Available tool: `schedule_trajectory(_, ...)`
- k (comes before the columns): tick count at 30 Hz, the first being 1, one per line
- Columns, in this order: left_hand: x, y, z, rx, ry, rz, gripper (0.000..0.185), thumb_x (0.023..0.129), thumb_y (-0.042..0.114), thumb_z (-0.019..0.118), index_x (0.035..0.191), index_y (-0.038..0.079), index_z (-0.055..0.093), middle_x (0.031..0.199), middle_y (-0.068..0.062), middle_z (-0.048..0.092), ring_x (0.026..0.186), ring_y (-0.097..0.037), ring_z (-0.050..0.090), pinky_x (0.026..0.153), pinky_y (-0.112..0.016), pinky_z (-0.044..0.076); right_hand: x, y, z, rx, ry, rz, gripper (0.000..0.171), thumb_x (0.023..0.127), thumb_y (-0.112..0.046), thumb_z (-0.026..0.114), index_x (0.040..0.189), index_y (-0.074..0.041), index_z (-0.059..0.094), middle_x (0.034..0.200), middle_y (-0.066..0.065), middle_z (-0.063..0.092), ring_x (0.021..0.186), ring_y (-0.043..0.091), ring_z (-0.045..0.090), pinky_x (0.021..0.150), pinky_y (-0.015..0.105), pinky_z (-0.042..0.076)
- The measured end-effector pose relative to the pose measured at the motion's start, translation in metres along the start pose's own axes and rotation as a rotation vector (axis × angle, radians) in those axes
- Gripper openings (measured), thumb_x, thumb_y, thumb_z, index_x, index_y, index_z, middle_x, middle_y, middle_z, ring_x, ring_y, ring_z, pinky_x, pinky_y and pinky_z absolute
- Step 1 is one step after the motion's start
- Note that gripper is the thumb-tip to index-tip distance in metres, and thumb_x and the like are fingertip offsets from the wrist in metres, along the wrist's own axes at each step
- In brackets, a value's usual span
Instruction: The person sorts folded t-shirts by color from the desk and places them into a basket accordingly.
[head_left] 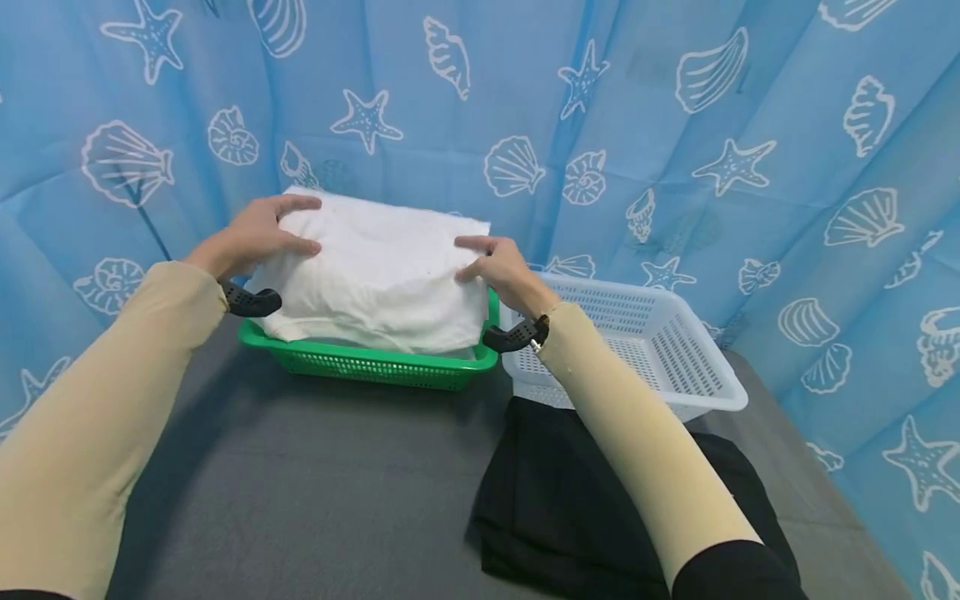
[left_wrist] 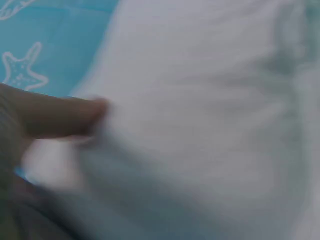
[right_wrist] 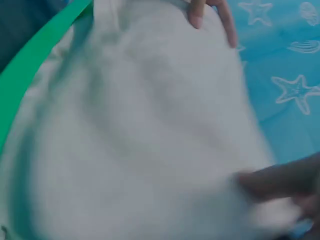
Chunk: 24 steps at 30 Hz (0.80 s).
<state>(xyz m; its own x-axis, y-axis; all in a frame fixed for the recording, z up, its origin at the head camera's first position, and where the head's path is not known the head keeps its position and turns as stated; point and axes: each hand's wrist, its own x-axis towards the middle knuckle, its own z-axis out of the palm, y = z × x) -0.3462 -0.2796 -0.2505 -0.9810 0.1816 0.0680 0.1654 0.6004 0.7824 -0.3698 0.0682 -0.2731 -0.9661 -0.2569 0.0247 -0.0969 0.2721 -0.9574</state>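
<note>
A folded white cloth [head_left: 382,267] lies over the green plastic basket [head_left: 367,364], covering most of its opening. My left hand [head_left: 258,229] holds the cloth's left side, thumb and forefinger on top and the other fingers hidden. On the opposite side, my right hand [head_left: 510,271] grips the cloth's edge in the same way. The left wrist view shows one blurred digit pressed on the white cloth [left_wrist: 200,100]. In the right wrist view the white cloth [right_wrist: 150,110] spans between both hands, with the green rim [right_wrist: 30,70] alongside.
A white plastic basket [head_left: 697,350] stands right of the green one, behind my right forearm. Folded black fabric [head_left: 555,500] lies in front of it, partly under that arm. The grey tabletop [head_left: 300,483] meets a blue curtain [head_left: 487,83] with shell and starfish prints.
</note>
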Motion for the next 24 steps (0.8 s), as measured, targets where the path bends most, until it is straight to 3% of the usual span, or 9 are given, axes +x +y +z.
schedule_trajectory(3, -0.005, -0.010, 0.004, 0.137, -0.165, -0.087, 0.077, 0.096, 0.016, 0.066, 0.154, -0.003, 0.020, 0.157, -0.031, 0.008, 0.140, -0.050, 0.015, 0.103, -0.063, 0.029, -0.005, 0.008, -0.002, -0.188, -0.043, 0.087, 0.046, 0.084, 0.009, 0.068, 0.128, 0.001, 0.063, 0.140, 0.012, 0.051, 0.129, 0.030, 0.045, 0.100, 0.044, 0.043)
schedule_trajectory(6, -0.013, -0.016, 0.015, 0.223, -0.217, -0.101, 0.071, 0.099, 0.020, 0.060, 0.151, -0.010, 0.021, 0.152, -0.036, 0.013, 0.135, -0.053, 0.022, 0.099, -0.063, 0.034, -0.015, 0.014, -0.009, -0.334, 0.004, 0.058, 0.036, 0.086, 0.002, 0.067, 0.122, 0.003, 0.066, 0.132, 0.015, 0.055, 0.114, 0.031, 0.054, 0.094, 0.043, 0.047)
schedule_trajectory(10, -0.035, -0.013, 0.040, 0.267, -0.089, 0.064, 0.058, 0.100, 0.017, 0.057, 0.146, -0.010, 0.033, 0.148, -0.033, 0.028, 0.135, -0.050, 0.026, 0.102, -0.062, 0.030, -0.043, 0.015, -0.026, -0.406, 0.049, -0.020, 0.029, 0.090, -0.006, 0.066, 0.118, -0.003, 0.069, 0.126, 0.015, 0.058, 0.107, 0.027, 0.058, 0.082, 0.043, 0.050)
schedule_trajectory(12, -0.050, -0.005, 0.059, 0.275, 0.033, 0.215, 0.050, 0.099, 0.012, 0.058, 0.141, -0.009, 0.042, 0.144, -0.031, 0.037, 0.134, -0.048, 0.029, 0.104, -0.061, 0.028, -0.066, 0.015, -0.038, -0.407, 0.047, -0.035, 0.028, 0.091, -0.009, 0.065, 0.118, -0.005, 0.069, 0.122, 0.015, 0.062, 0.105, 0.028, 0.061, 0.078, 0.042, 0.051)
schedule_trajectory(15, -0.074, 0.011, 0.094, 0.232, 0.217, 0.441, 0.040, 0.096, 0.003, 0.059, 0.134, -0.005, 0.052, 0.135, -0.024, 0.048, 0.125, -0.042, 0.042, 0.098, -0.056, 0.037, -0.107, 0.016, -0.057, -0.369, 0.021, -0.028, 0.027, 0.093, -0.012, 0.065, 0.118, -0.006, 0.069, 0.115, 0.015, 0.067, 0.100, 0.029, 0.064, 0.078, 0.040, 0.050)
schedule_trajectory(17, -0.090, 0.022, 0.120, 0.167, 0.265, 0.538, 0.038, 0.094, 0.000, 0.060, 0.132, -0.003, 0.054, 0.132, -0.020, 0.052, 0.119, -0.037, 0.049, 0.093, -0.052, 0.044, -0.139, 0.018, -0.071, -0.316, -0.020, -0.009, 0.027, 0.093, -0.012, 0.066, 0.118, -0.003, 0.068, 0.115, 0.016, 0.067, 0.100, 0.031, 0.064, 0.082, 0.043, 0.051)
schedule_trajectory(20, -0.112, 0.036, 0.157, -0.002, 0.163, 0.528, 0.040, 0.096, 0.003, 0.061, 0.135, 0.004, 0.053, 0.133, -0.013, 0.053, 0.114, -0.029, 0.055, 0.087, -0.044, 0.050, -0.184, 0.025, -0.094, -0.212, -0.111, 0.038, 0.032, 0.094, -0.013, 0.067, 0.120, 0.005, 0.064, 0.122, 0.019, 0.062, 0.106, 0.035, 0.061, 0.087, 0.045, 0.051)
schedule_trajectory(24, -0.139, 0.043, 0.203, -0.237, -0.097, 0.358, 0.044, 0.099, 0.012, 0.061, 0.141, 0.012, 0.048, 0.136, -0.007, 0.052, 0.116, -0.024, 0.056, 0.091, -0.038, 0.049, -0.233, 0.038, -0.124, -0.103, -0.173, 0.119, 0.038, 0.096, -0.014, 0.065, 0.125, 0.010, 0.058, 0.128, 0.022, 0.056, 0.111, 0.032, 0.059, 0.088, 0.042, 0.052)
